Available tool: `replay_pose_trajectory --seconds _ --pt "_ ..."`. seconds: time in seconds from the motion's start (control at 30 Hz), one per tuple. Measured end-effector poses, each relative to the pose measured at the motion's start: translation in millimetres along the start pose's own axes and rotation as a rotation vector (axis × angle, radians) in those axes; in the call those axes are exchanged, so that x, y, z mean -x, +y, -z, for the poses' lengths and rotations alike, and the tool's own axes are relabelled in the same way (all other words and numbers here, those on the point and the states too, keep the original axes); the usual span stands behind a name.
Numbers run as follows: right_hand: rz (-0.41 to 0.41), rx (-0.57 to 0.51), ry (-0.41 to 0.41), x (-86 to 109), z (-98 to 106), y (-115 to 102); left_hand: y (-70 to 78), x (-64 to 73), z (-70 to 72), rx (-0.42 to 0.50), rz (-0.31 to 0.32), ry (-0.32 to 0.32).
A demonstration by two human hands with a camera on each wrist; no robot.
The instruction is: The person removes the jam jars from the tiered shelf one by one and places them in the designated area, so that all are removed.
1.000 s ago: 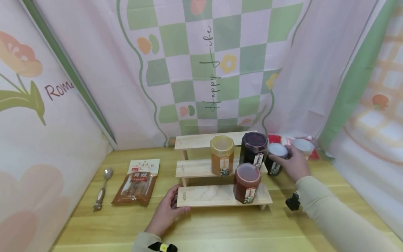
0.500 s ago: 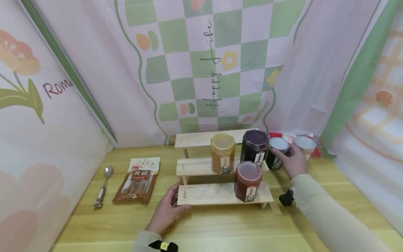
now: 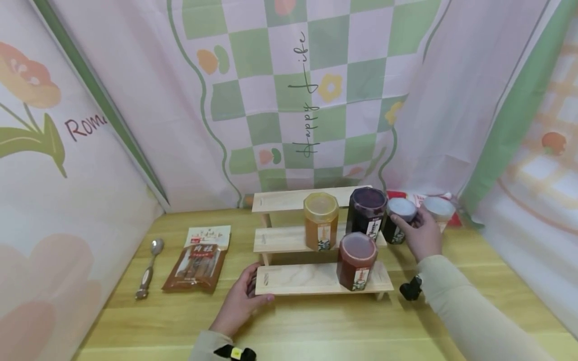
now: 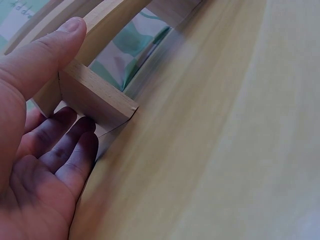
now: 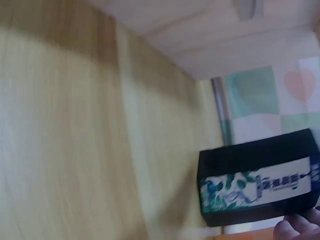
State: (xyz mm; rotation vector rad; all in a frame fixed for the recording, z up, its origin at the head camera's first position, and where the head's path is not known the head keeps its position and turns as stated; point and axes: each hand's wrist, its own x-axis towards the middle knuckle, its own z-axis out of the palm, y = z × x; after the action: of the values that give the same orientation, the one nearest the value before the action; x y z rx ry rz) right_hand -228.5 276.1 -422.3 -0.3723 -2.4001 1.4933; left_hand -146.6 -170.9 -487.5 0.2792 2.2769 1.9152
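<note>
Holding dark white-lidded jar [image 3: 394,231] roughly upright with right hand [image 3: 424,238], just short of 3 o'clock from centre of three-tier wooden rack [image 3: 298,279], head view; gripping near the lid, with thumb on near side and fingers round far side; right grip spread only to jar width; can't tell contact or gap between jar base and surface [image 3: 325,328]; showing label with blue-green leaf print and a few fingertips at 4 o'clock in right wrist view.

Gripping rack's left end with left hand [image 3: 241,301], at 8 o'clock; left grip bent partway round the wood, with thumb over lowest tier's edge and fingers curled in beside end leg, left wrist view.

Noting amber jar [image 3: 320,225] on middle tier, close to clock centre; dark purple jar [image 3: 366,210] at 2 o'clock, base partly hidden; red-brown jar [image 3: 356,260] on lowest tier at 4 o'clock; pale white-lidded container [image 3: 439,206] between 2 and 3 o'clock, partly behind right hand; red-and-white packet [image 3: 413,195] at 2 o'clock, mostly covered; brown packet [image 3: 196,263] lying flat at 9 o'clock, with spoon [image 3: 147,271] farther out, bowl toward 12; checked green-white cloth [image 3: 311,85] hanging behind at 12 o'clock, lettered "Happy Life".
</note>
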Motion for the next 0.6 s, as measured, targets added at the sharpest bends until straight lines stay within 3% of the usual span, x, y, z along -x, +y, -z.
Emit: replay_pose_trajectory --seconds 0.33,0.6 --pt "-0.063 -0.2 0.021 12.2 0.6 -22.2 -1.8 -1.3 0.1 0.019 0.01 -0.001" --pt "-0.007 -0.275 0.0 29.0 4.0 -43.6 -1.9 -1.7 0.4 0.037 0.016 -0.008"
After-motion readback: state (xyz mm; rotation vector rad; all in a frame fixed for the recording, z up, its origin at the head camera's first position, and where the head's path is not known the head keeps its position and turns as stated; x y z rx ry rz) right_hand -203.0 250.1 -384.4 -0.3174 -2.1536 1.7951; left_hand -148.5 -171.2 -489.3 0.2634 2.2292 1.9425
